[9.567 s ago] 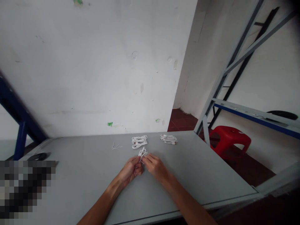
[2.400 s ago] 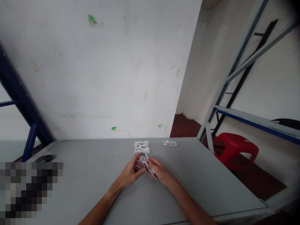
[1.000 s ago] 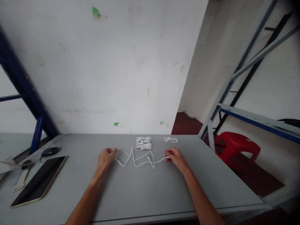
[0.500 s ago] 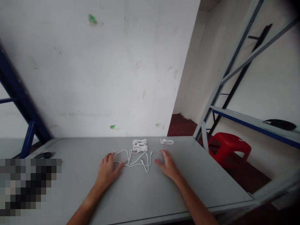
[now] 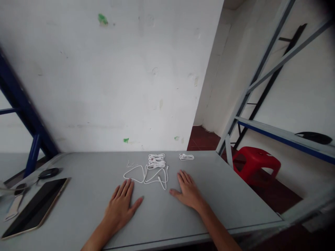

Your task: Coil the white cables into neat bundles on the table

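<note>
A loose white cable (image 5: 144, 181) lies in loops on the grey table, its two plug ends at the right side. My left hand (image 5: 120, 204) rests flat and open just in front of the cable's left loop, fingertips close to it. To the right of the cable, my right hand (image 5: 187, 189) also lies open on the table, holding nothing. Behind the loose cable sit bundled white cables (image 5: 156, 161), stacked close together. One more coiled white cable (image 5: 186, 157) lies apart, beyond my right hand. Thin white ties (image 5: 131, 164) lie to the left of the bundles.
At the left of the grey table (image 5: 225, 209) lie a tablet (image 5: 35, 209), a round black device (image 5: 48, 173) and a watch-like strap (image 5: 16, 205). A white wall (image 5: 125, 76) stands behind. Off the right edge are a red stool (image 5: 255, 164) and a metal rack (image 5: 285, 134).
My left hand has drawn back toward me, off the left loop of the cable. My right hand has moved slightly and now lies flatter. The cable's left loop is now uncovered.
</note>
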Tool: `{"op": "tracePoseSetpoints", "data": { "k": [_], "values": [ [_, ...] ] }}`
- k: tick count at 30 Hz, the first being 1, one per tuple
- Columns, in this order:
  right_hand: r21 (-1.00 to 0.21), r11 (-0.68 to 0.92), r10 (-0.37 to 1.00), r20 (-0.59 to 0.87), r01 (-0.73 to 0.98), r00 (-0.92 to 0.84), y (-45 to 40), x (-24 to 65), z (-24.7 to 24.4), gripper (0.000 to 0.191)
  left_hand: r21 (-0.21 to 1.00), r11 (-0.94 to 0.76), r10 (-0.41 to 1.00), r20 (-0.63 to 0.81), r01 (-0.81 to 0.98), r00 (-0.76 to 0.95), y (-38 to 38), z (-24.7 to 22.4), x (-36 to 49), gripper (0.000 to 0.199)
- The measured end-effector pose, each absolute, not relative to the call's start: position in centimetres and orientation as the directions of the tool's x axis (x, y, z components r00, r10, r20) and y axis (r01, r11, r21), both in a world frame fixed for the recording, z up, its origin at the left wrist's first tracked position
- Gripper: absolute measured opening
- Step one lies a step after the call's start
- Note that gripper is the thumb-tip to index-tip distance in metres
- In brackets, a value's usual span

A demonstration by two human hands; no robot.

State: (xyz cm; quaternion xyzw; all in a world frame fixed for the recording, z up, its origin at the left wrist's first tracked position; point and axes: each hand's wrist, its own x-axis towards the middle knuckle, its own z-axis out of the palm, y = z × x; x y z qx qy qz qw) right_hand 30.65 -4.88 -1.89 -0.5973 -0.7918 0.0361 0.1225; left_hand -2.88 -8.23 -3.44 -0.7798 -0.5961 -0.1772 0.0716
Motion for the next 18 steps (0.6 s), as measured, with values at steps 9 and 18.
{"op": "tracePoseSetpoints", "data": {
  "k": [9,18],
  "values": [
    [-0.349,0.119,0.956,0.291,0.929,-0.013,-1.6,27.8,-0.4,0.038,0.381,-0.422,0.903,0.253,0.823,0.346,-6.4,1.4,5.0,0.035],
    [-0.337,-0.03,0.96,0.252,0.941,0.121,1.0,24.9,-0.4,0.031,0.3,-0.093,0.995,0.067,0.949,0.076,-2.2,1.6,10.2,0.044]
  ]
}}
